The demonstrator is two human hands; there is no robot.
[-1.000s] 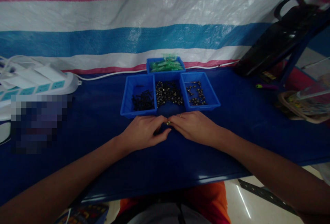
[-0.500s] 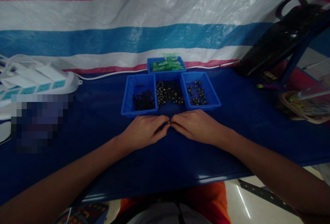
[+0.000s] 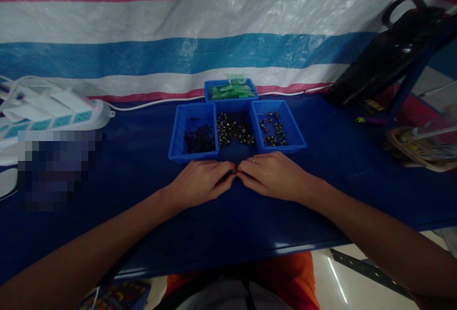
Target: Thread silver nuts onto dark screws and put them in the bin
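My left hand (image 3: 202,182) and my right hand (image 3: 273,174) meet fingertip to fingertip above the blue table, just in front of the bins. Both are closed in a pinch around a small metallic part (image 3: 234,171), mostly covered by the fingers. Its exact kind cannot be made out. Beyond my left hand is a blue bin (image 3: 174,141) of thin black pieces (image 3: 200,139). A middle bin holds a heap of small shiny and dark metal parts (image 3: 235,128). Behind my right hand, another blue bin (image 3: 294,131) contains a few small metal parts (image 3: 274,131).
Against the striped sheet (image 3: 150,19) stands a small bin of green packets (image 3: 232,92). A white power strip (image 3: 89,115) lies at left, beside a blurred-out patch. At right are a black bottle-like object (image 3: 382,53) and a basket (image 3: 421,157).
Almost nothing differs. Both hands keep their pinch at the same place, and the view has shifted very slightly.
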